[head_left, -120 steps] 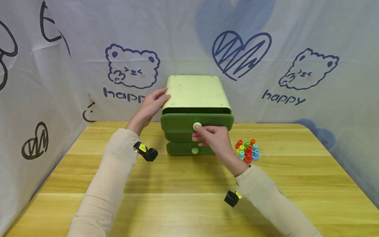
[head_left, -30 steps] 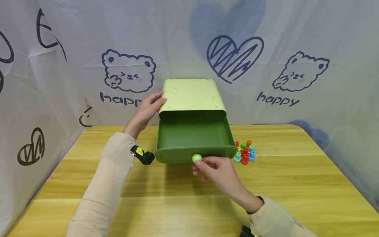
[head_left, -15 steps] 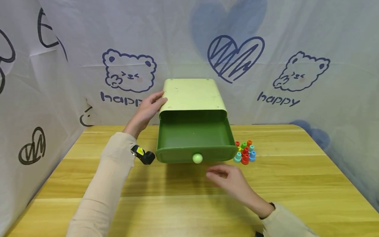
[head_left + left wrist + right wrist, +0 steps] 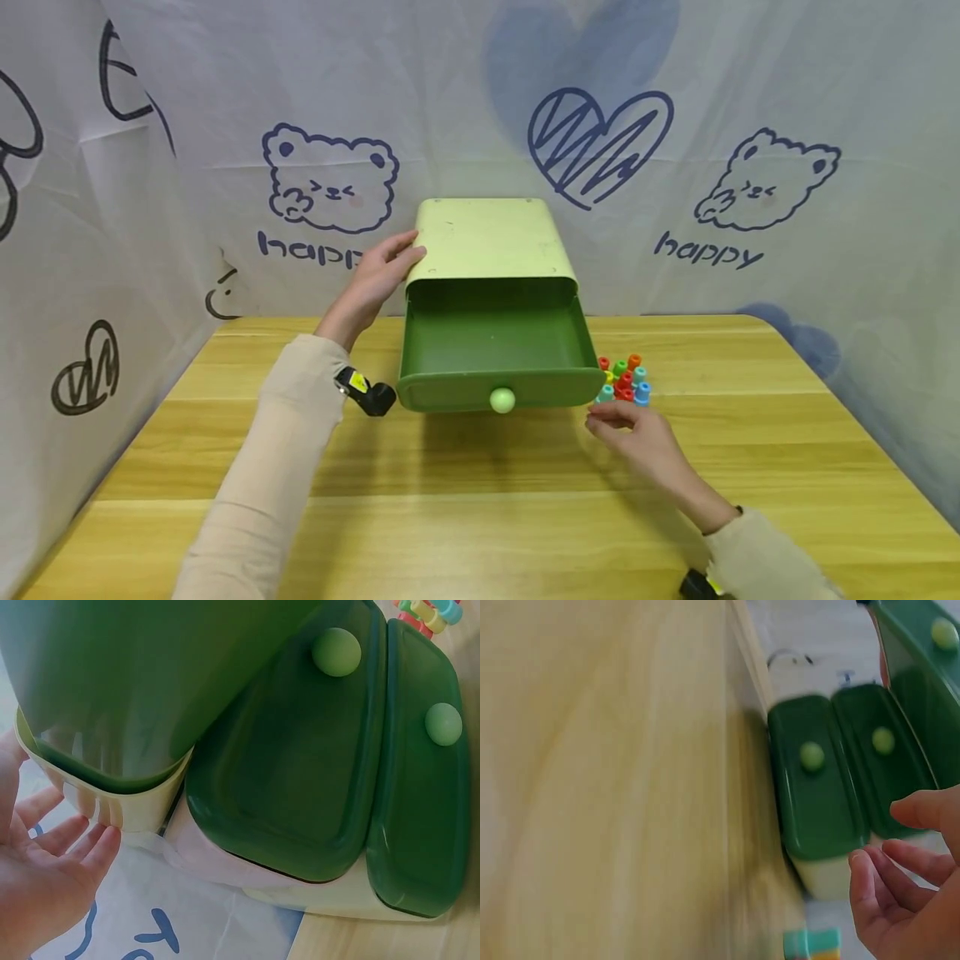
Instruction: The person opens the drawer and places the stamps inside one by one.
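A cabinet (image 4: 491, 237) with a pale yellow-green shell stands at the back of the table, its top green drawer (image 4: 495, 337) pulled out and nothing visible inside. My left hand (image 4: 372, 283) rests with its fingers against the shell's left side; the left wrist view shows that hand (image 4: 56, 862) with relaxed fingers along the shell's edge. To the right of the drawer's round knob (image 4: 502, 400), my right hand (image 4: 652, 450) hovers with loosely bent fingers, holding nothing. Just beyond its fingertips is a cluster of small coloured pegs (image 4: 624, 380), partly hidden by the hand.
Two lower green drawers (image 4: 289, 765) are closed beneath the pulled-out one. The wooden table (image 4: 450, 533) reaches back to a white cloth backdrop (image 4: 465, 100) with drawn bears and hearts. Dark wrist cameras are strapped at both sleeves.
The top drawer has come out from nearly closed. My right hand has let go of its knob and moved right, towards the pegs. My left hand has stayed at the shell.
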Tool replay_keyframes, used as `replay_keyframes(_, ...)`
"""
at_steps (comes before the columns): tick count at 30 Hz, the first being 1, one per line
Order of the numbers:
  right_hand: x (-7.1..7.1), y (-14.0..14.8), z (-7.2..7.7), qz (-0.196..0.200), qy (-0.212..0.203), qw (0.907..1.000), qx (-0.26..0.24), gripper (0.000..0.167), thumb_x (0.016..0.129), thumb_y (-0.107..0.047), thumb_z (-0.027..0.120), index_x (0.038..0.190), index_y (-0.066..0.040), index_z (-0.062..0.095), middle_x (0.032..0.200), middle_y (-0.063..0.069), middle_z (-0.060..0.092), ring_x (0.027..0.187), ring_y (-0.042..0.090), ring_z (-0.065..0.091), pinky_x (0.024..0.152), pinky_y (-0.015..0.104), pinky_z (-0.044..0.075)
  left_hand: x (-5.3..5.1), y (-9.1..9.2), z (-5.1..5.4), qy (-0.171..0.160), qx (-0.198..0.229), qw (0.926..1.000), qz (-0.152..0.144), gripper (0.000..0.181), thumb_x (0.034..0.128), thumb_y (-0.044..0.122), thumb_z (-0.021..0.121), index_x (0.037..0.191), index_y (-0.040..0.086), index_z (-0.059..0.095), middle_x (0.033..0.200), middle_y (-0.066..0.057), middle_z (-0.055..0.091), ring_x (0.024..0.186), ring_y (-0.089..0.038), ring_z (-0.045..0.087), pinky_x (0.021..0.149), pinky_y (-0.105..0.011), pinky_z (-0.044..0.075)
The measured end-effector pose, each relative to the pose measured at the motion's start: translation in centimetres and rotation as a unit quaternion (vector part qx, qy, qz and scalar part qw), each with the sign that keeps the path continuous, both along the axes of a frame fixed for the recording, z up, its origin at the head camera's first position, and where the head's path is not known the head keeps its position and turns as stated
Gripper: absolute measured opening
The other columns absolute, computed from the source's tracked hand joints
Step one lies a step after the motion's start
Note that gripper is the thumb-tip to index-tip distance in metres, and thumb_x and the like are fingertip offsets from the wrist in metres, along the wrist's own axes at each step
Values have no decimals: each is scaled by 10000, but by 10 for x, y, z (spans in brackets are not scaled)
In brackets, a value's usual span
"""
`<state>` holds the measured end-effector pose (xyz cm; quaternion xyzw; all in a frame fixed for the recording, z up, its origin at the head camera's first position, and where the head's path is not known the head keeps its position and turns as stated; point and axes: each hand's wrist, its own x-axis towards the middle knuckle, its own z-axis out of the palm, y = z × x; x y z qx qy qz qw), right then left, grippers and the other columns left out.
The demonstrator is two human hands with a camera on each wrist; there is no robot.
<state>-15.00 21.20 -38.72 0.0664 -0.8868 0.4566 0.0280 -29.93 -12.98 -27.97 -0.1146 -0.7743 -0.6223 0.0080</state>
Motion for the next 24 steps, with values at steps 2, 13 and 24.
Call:
replay_keyframes(2, -4, 9, 0, -138, -14, 9999, 68, 311, 935, -203, 664, 1145, 27, 672, 1049, 110, 696, 982, 274, 619, 697, 285, 526, 1, 1, 0, 2, 41, 10000, 17, 551, 1006, 247, 518, 1491, 46, 352, 1493, -130, 383, 1314, -244, 407, 1068, -353, 373)
replay_keyframes(13, -33, 48, 5, -765, 153, 9967, 217, 373, 954, -203, 627, 1219, 60, 623, 1105, 199, 657, 1000, 310, 602, 728, 301, 547, 1, 0, -1, -23, 62, 9999, 120, 552, 1009, 259, 508, 1498, 62, 345, 1505, -118, 369, 1320, -244, 401, 1077, -350, 362)
replay_keyframes(24, -52, 67, -6, -927, -428, 9942, 344, 413, 942, -170, 632, 1255, 94, 578, 1198, 258, 608, 1064, 367, 584, 794, 359, 524, -1, 2, -4, -21, 25, 9999, 146, 553, 1006, 281, 511, 1496, 77, 356, 1509, -104, 366, 1338, -238, 380, 1090, -350, 345)
